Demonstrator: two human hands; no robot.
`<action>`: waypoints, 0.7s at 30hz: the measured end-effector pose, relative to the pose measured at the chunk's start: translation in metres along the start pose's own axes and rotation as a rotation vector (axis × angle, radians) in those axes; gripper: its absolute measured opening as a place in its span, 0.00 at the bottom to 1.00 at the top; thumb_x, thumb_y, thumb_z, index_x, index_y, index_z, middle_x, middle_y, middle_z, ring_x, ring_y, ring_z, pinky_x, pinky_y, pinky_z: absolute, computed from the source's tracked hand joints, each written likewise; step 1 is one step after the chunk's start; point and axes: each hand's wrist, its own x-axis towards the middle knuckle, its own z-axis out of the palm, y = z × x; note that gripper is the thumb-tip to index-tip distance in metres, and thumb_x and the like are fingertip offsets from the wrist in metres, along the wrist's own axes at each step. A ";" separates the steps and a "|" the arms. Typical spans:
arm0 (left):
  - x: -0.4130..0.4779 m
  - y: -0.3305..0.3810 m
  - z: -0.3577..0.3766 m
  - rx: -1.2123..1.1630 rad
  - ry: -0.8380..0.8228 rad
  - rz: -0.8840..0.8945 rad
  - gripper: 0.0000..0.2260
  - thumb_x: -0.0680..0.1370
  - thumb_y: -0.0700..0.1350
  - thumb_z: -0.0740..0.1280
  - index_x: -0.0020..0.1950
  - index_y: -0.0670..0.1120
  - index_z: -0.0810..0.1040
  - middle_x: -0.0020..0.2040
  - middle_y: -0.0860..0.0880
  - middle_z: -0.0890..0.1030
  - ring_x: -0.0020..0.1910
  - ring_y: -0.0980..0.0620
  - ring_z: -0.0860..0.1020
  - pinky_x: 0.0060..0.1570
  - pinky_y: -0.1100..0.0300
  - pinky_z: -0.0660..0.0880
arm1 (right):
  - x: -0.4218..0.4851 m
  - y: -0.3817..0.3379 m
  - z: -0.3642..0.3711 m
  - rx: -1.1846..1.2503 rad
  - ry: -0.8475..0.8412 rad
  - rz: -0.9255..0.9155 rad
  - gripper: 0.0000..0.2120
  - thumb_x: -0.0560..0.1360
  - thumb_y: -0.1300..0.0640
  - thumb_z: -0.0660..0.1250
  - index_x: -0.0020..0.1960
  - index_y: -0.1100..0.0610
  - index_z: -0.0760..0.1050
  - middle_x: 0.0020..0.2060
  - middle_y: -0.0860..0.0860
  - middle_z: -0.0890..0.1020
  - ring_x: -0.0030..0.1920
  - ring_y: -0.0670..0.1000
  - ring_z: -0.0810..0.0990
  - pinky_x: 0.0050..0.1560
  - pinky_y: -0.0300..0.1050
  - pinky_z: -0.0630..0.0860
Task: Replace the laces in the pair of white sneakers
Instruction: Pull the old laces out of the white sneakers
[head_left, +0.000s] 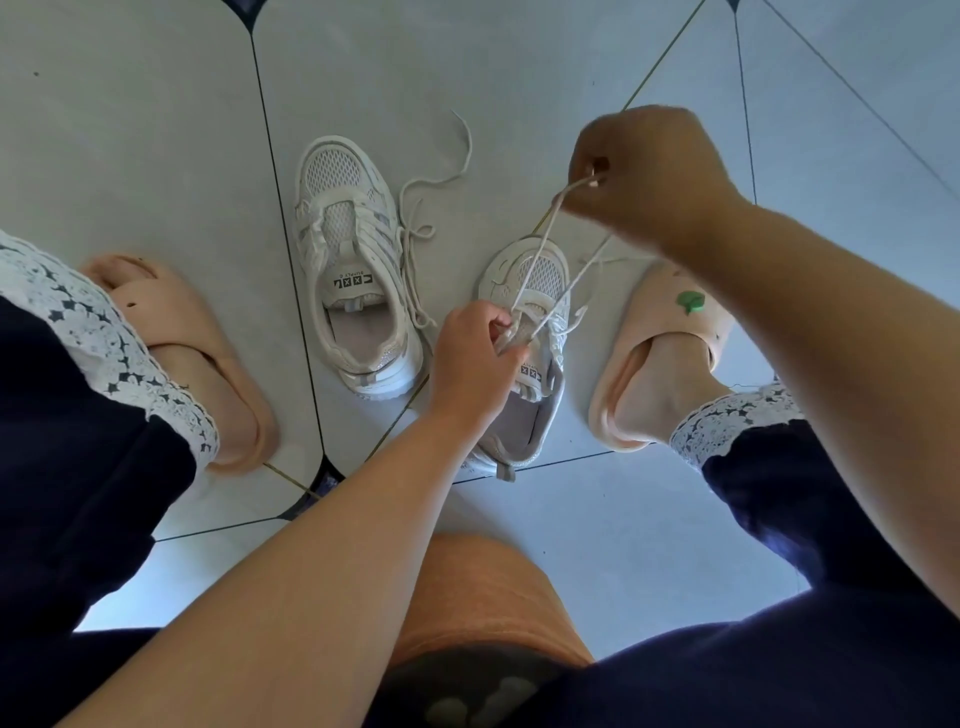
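Note:
Two white sneakers stand on the tiled floor between my feet. The left sneaker has no lace in its eyelets, and a loose white lace trails on the floor along its right side. My left hand grips the tongue area of the right sneaker. My right hand is raised above that shoe's toe, pinching both ends of a white lace that runs taut down to the eyelets.
My feet in peach slippers flank the shoes: left slipper, right slipper. Dark trousers with white lace cuffs frame the view. Pale floor tiles with dark joints lie all around.

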 end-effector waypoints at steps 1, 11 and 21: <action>0.000 0.000 0.000 0.003 -0.002 -0.001 0.12 0.70 0.42 0.72 0.51 0.46 0.74 0.47 0.51 0.71 0.39 0.61 0.68 0.41 0.81 0.62 | 0.000 0.003 0.001 0.155 0.041 0.061 0.07 0.70 0.51 0.68 0.43 0.55 0.78 0.35 0.47 0.74 0.39 0.47 0.75 0.41 0.32 0.67; 0.002 -0.002 0.001 -0.011 0.001 0.014 0.11 0.71 0.41 0.71 0.51 0.45 0.75 0.46 0.51 0.72 0.41 0.58 0.68 0.41 0.77 0.62 | -0.006 0.017 -0.017 0.047 0.023 0.211 0.18 0.72 0.48 0.65 0.30 0.54 0.64 0.28 0.52 0.67 0.32 0.51 0.67 0.34 0.42 0.59; 0.004 0.002 -0.001 0.001 0.012 0.029 0.10 0.72 0.37 0.69 0.52 0.43 0.76 0.44 0.53 0.71 0.37 0.61 0.69 0.39 0.82 0.61 | 0.002 0.014 -0.019 0.116 0.240 0.158 0.17 0.72 0.44 0.65 0.41 0.59 0.76 0.36 0.53 0.77 0.38 0.50 0.75 0.41 0.42 0.68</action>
